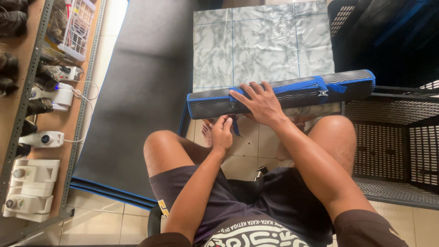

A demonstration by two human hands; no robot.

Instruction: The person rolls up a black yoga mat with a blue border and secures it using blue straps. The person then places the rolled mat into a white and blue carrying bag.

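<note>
Tiled floor [249, 153] underfoot, pale and glossy, with a marbled grey-green mat [263, 43] spread flat ahead of the knees and a large dark mat [146, 87] with blue edging laid out to the left. Metal shelf [68, 123] along the far left, loaded with white devices [29, 187], cables and dark items. Black mesh crates [393, 151] stacked on the right.

Seated on a low stool, bare knees apart, dark shorts. Rolled mat [281, 93], dark with a wavy grey pattern and blue trim, lying crosswise just above the knees, at the near edge of the marbled mat, one end near the crates. Blue strap [322, 84] with a small buckle wrapped around the roll toward its right end.

Right hand [260, 103] spread flat on top of the roll near its left half, fingers open and pressing down, not curled around it. Left hand [222, 132] just below the roll's left end, thumb and fingertips pinched together on a loose blue strap end [235, 126] hanging under the roll
</note>
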